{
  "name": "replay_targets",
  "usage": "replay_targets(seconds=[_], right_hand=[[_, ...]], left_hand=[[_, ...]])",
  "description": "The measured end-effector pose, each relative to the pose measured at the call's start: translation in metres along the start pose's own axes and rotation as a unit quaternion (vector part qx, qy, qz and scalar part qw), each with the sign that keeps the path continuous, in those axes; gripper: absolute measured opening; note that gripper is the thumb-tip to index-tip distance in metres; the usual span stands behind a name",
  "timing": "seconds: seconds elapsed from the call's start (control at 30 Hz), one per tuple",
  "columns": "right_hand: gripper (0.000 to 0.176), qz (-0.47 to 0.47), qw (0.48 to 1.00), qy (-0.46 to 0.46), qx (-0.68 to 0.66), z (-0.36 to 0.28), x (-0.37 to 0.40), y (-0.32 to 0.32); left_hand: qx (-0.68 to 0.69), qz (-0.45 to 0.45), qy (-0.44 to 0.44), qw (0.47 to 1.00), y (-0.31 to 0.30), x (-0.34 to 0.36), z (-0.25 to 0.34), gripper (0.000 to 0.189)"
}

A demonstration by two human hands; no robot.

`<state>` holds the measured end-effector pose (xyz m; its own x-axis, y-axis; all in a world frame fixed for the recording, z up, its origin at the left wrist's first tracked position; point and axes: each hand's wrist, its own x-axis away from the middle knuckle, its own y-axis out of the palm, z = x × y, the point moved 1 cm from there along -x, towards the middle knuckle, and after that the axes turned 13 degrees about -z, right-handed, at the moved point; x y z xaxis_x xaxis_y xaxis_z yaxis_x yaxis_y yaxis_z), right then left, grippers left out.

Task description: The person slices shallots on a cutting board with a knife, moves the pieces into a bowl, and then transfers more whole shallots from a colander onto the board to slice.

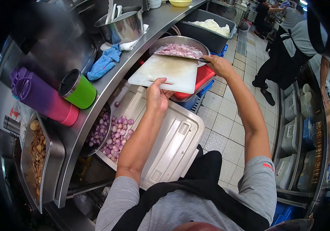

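Observation:
My left hand (pixel 158 96) is closed on the near edge of a white cutting board (pixel 168 72), by its handle slot. The board is held up with its far edge at a metal bowl (pixel 203 47). Sliced shallots (pixel 178 50) lie in that bowl. My right hand (pixel 219 66) grips the handle of a knife (pixel 180 57), whose blade lies along the board's far edge. Whole peeled shallots (pixel 119 135) are spread on a beige plastic lid (pixel 176 142) below my left forearm. More fill a dark bowl (pixel 109 133) beside them, partly under the counter.
A steel counter (pixel 84 133) curves along the left, carrying a green tumbler (pixel 81 90), a purple-pink bottle (pixel 49 98), a blue cloth (pixel 106 61) and a steel pot (pixel 124 27). Behind the bowl stands a grey tub (pixel 195 30) of white food. Co-workers (pixel 295 44) stand at the upper right.

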<state>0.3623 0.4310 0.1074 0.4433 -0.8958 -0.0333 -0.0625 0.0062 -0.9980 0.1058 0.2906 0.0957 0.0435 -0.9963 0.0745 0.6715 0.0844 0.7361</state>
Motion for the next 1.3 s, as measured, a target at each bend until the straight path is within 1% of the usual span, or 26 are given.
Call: replay_targets(seconds=[0.03, 0.1, 0.17, 0.23, 0.37, 0.43, 0.53, 0.6, 0.63, 0.7, 0.73, 0.8, 0.87, 0.9, 0.93, 1.0, 1.03, 1.1, 1.13, 1.2, 1.27, 1.3], right_hand=[[0.042, 0.005, 1.0, 0.001, -0.001, 0.004, -0.008, 0.004], [0.042, -0.007, 1.0, 0.013, -0.008, 0.01, -0.021, 0.008], [0.043, -0.017, 0.999, 0.025, -0.015, 0.013, -0.028, 0.01], [0.043, -0.039, 0.997, 0.063, -0.03, 0.012, -0.034, 0.009], [0.043, -0.054, 0.994, 0.088, -0.032, 0.008, -0.046, 0.012], [0.044, -0.066, 0.989, 0.13, -0.028, 0.007, -0.054, 0.013], [0.041, -0.041, 0.991, 0.125, -0.008, 0.007, -0.06, 0.015], [0.04, -0.036, 0.99, 0.136, 0.0, 0.007, -0.066, 0.012], [0.04, -0.031, 0.989, 0.145, 0.008, 0.004, -0.068, 0.011], [0.04, -0.042, 0.989, 0.143, 0.011, -0.004, -0.067, -0.003], [0.041, -0.052, 0.988, 0.144, 0.016, -0.008, -0.063, -0.015], [0.04, -0.042, 0.989, 0.141, -0.004, -0.017, -0.048, -0.038], [0.04, -0.015, 0.991, 0.132, -0.005, -0.025, -0.031, -0.056], [0.039, -0.007, 0.994, 0.112, -0.005, -0.025, -0.024, -0.061], [0.039, -0.007, 0.994, 0.112, -0.004, -0.026, -0.016, -0.064], [0.036, -0.017, 0.998, 0.053, -0.002, -0.031, 0.007, -0.069], [0.036, -0.017, 0.998, 0.054, -0.002, -0.037, 0.02, -0.071], [0.037, -0.007, 0.999, -0.002, -0.034, -0.053, 0.045, -0.071], [0.037, -0.007, 0.999, -0.002, -0.034, -0.059, 0.055, -0.067], [0.036, 0.036, 0.997, -0.042, -0.051, -0.07, 0.068, -0.059], [0.035, 0.025, 0.996, -0.053, -0.067, -0.071, 0.063, -0.049], [0.036, 0.02, 0.997, -0.039, -0.065, -0.065, 0.056, -0.038]], left_hand=[[0.0, 0.001, 0.0, 1.0, 0.0, -0.001, 0.002, 0.024], [-0.002, -0.024, -0.016, 1.0, 0.001, -0.001, 0.005, 0.032], [-0.007, -0.032, -0.015, 0.999, 0.001, 0.001, 0.006, 0.033], [-0.012, -0.041, -0.013, 0.999, 0.002, 0.004, 0.008, 0.033], [-0.005, -0.041, -0.015, 0.999, 0.007, 0.017, 0.013, 0.035], [-0.002, -0.049, -0.016, 0.999, 0.007, 0.024, 0.016, 0.036], [-0.017, -0.045, -0.012, 0.999, 0.011, 0.04, 0.023, 0.037], [-0.044, -0.053, 0.007, 0.998, 0.016, 0.051, 0.029, 0.031], [-0.044, -0.05, 0.009, 0.998, 0.013, 0.052, 0.031, 0.031], [-0.044, -0.085, 0.006, 0.995, 0.009, 0.053, 0.037, 0.039], [-0.043, -0.084, 0.007, 0.996, 0.008, 0.052, 0.039, 0.039], [-0.053, -0.104, 0.002, 0.993, 0.01, 0.046, 0.045, 0.039], [-0.046, -0.095, 0.007, 0.994, 0.009, 0.039, 0.043, 0.039], [-0.037, -0.097, 0.0, 0.995, 0.008, 0.035, 0.041, 0.04], [-0.028, -0.098, -0.007, 0.995, 0.006, 0.032, 0.039, 0.04], [-0.029, -0.096, -0.007, 0.995, 0.005, 0.027, 0.035, 0.04], [-0.032, -0.094, -0.008, 0.995, 0.005, 0.025, 0.034, 0.04], [-0.033, -0.098, -0.009, 0.995, 0.004, 0.019, 0.032, 0.04], [-0.034, -0.102, -0.009, 0.994, 0.004, 0.018, 0.032, 0.039], [-0.037, -0.106, -0.007, 0.994, 0.004, 0.018, 0.03, 0.038], [-0.041, -0.112, -0.007, 0.993, 0.007, 0.021, 0.029, 0.038], [-0.047, -0.102, -0.008, 0.994, 0.009, 0.026, 0.03, 0.038]])
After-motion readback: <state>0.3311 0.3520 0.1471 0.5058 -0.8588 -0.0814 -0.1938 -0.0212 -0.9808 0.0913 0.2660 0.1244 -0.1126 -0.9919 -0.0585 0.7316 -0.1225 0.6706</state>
